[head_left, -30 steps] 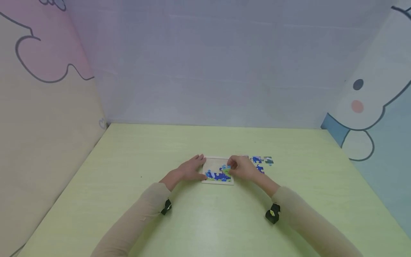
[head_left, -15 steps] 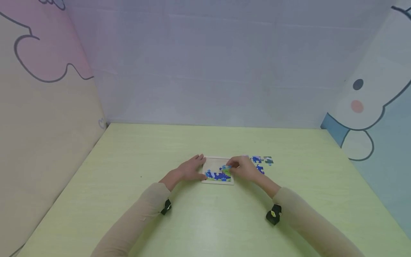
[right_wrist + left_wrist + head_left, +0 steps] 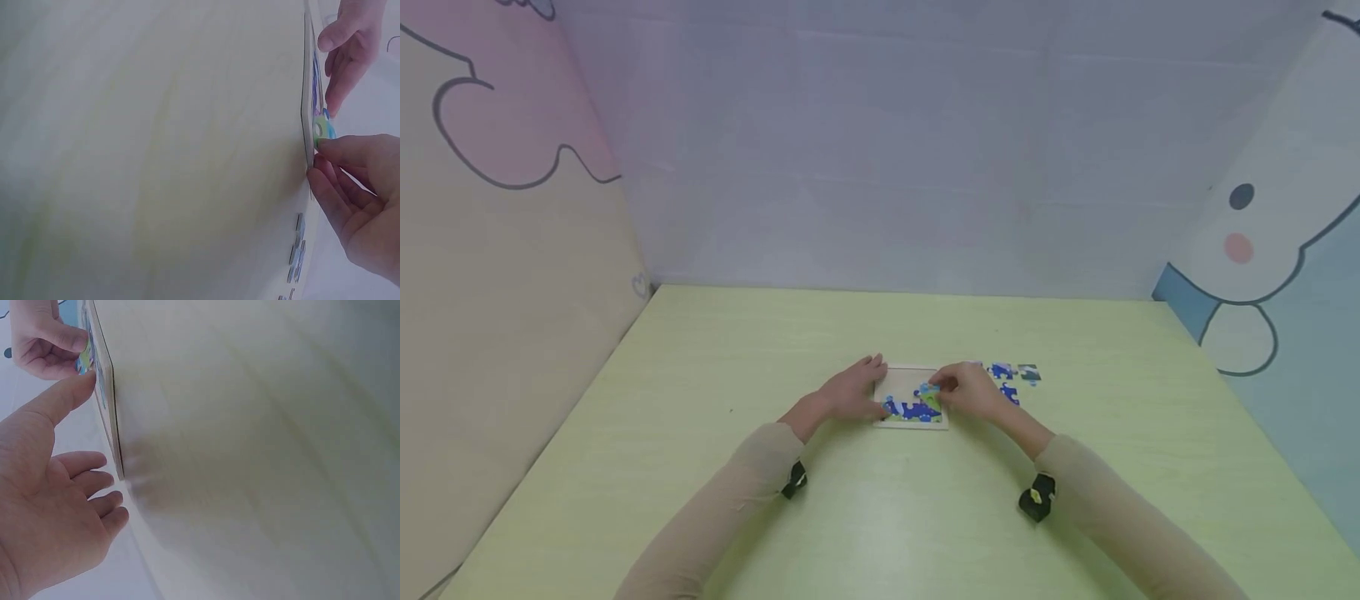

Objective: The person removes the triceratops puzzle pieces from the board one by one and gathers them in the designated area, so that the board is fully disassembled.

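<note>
Jigsaw piece (image 3: 929,396) pinched by right hand (image 3: 973,393) may jam if tilted. Left hand (image 3: 852,390) spreads at nine o'clock on puzzle frame (image 3: 910,426).

Soft, fairly even, muted light fills the head view, leaving the wall (image 3: 865,158) a flat grey-lavender. A pale glare patch lies on the near middle of the surface (image 3: 891,517), and faint, soft-edged shadows sit beside the sleeves (image 3: 722,508). The loose puzzle pieces (image 3: 1002,372) are too small and soft for fine detail. Both wrist views look hazy and low in contrast, with bright, washed-out backgrounds; the left darkens toward its upper right corner, where blurred shadows of the left fingers (image 3: 94,482) spread lower down.
</note>
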`<state>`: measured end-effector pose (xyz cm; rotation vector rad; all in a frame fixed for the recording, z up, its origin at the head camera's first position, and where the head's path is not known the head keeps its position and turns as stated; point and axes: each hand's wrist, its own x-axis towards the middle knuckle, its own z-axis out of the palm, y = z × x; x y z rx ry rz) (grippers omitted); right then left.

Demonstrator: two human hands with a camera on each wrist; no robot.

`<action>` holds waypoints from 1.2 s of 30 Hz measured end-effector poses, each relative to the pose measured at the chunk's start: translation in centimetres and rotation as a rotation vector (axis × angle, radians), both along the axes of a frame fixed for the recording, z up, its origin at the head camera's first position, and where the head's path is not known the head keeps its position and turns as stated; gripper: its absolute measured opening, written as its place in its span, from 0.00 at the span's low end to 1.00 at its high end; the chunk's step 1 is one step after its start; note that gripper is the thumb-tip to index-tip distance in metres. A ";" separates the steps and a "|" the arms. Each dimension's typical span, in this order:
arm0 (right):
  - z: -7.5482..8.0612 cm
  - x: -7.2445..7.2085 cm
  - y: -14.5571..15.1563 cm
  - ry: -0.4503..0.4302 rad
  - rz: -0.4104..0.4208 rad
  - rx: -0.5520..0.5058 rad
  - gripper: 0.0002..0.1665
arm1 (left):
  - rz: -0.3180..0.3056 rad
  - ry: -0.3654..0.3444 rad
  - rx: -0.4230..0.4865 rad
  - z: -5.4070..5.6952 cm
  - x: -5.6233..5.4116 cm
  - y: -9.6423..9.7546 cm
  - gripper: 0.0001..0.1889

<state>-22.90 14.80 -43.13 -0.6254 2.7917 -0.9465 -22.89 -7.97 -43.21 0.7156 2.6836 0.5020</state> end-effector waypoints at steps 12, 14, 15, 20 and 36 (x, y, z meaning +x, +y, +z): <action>-0.1 -0.2 -0.1 -0.005 0.014 -0.011 0.11 | 0.030 0.080 -0.093 -0.4 -0.4 3.6 0.45; -0.1 -0.2 -0.1 -0.004 0.014 -0.015 0.11 | 0.058 0.076 -0.103 -0.3 -0.2 4.1 0.46; -0.1 -0.3 -0.1 -0.008 0.010 -0.015 0.11 | 0.072 0.069 -0.110 -0.2 -0.1 4.3 0.47; 0.0 -0.4 -0.1 -0.007 0.004 -0.028 0.07 | 0.125 0.037 -0.117 0.2 0.3 4.8 0.47; 0.1 -0.8 -0.2 -0.121 -0.061 -0.112 0.06 | 0.181 0.002 -0.092 0.5 0.6 5.2 0.48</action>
